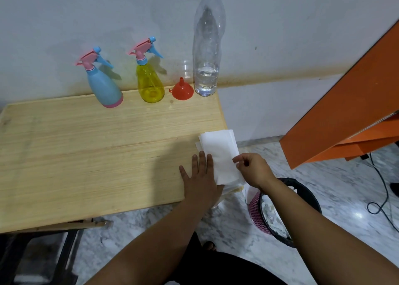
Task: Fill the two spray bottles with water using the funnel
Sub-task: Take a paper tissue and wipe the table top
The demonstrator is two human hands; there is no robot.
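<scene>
The left hand [199, 174] lay flat and spread, palm down, on the wooden table [86, 155], its fingers pressing the near left edge of a stack of white paper tissues [219, 151]. The right hand [252, 169] pinched the right edge of the top tissue between thumb and fingertips. The stack sat at the table's near right corner and overhung the right edge.

Along the far edge, against the wall, stood the task's things in a row: the blue spray bottle [103, 84] with a pink base, then the yellow spray bottle [150, 84], both upright with pink-and-blue trigger heads screwed on. Just right of them the red funnel [183, 90] rested mouth down, spout up, touching or nearly touching the clear water bottle [207, 47], which was capped in blue and held water only in its lowest part.

The broad middle of the tabletop was bare, leaving open room between hands and bottles. Beyond the right edge, on the marble floor, a pink-and-black wastebasket [287, 209] stood below the right forearm, and an orange panel [345, 103] leaned farther right.

No label or writing could be read on any item.
</scene>
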